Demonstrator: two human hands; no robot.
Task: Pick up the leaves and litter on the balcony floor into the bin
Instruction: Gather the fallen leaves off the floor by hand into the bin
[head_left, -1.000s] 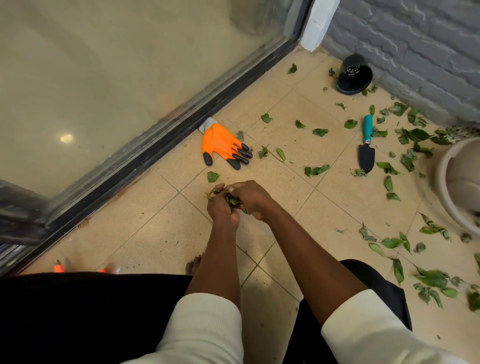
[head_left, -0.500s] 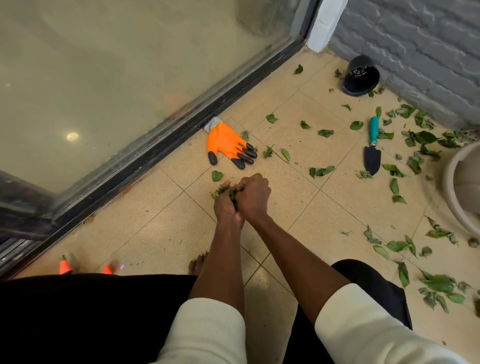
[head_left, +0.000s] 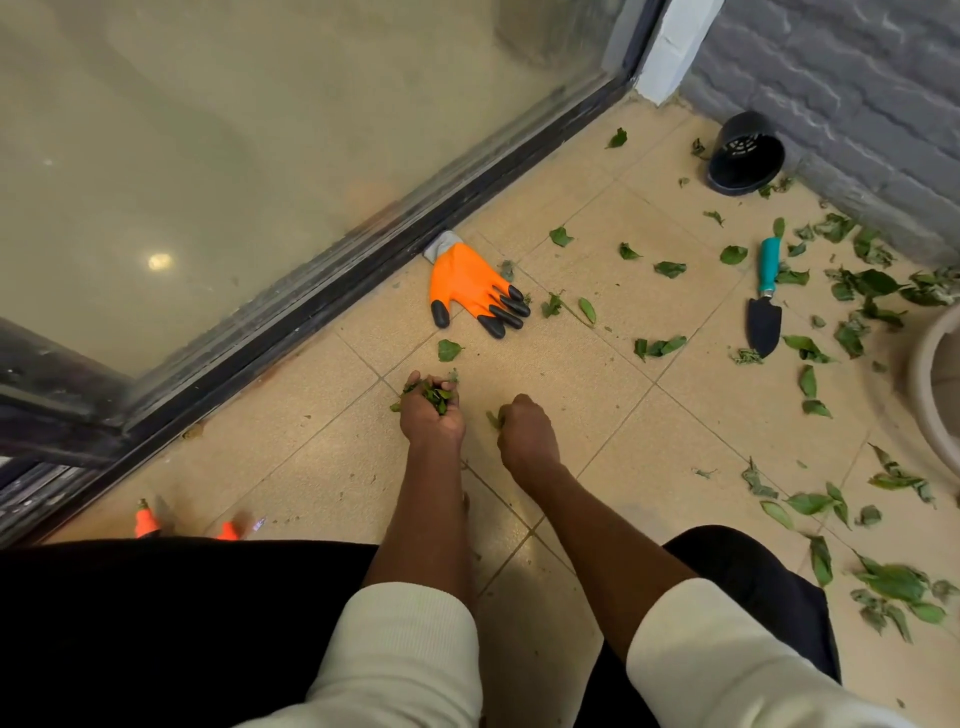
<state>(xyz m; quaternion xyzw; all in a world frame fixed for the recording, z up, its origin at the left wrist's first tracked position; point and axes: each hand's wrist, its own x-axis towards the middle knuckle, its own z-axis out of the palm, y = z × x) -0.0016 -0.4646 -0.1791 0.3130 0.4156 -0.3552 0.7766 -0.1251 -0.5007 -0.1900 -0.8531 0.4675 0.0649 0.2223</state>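
Note:
My left hand (head_left: 432, 415) is curled round a bunch of green leaves (head_left: 434, 392) that sticks out above its fingers, low over the tan floor tiles. My right hand (head_left: 527, 426) is a fist beside it, a short gap away, with a bit of green leaf (head_left: 493, 417) at its left edge. A single leaf (head_left: 448, 349) lies just beyond my left hand. Many more leaves (head_left: 878, 291) are scattered to the right and far right. The pale rim of the bin (head_left: 930, 364) shows at the right edge.
An orange glove with black fingertips (head_left: 470, 288) lies by the dark sliding-door track (head_left: 332, 306). A teal-handled trowel (head_left: 764, 299) lies to the right. A black pot (head_left: 745, 153) lies tipped against the grey brick wall (head_left: 841, 98). My black-clad knees fill the bottom.
My two hands were pressed together around the leaves; now they have separated, the left keeping the bunch, the right moved off to the right. The view shifted slightly.

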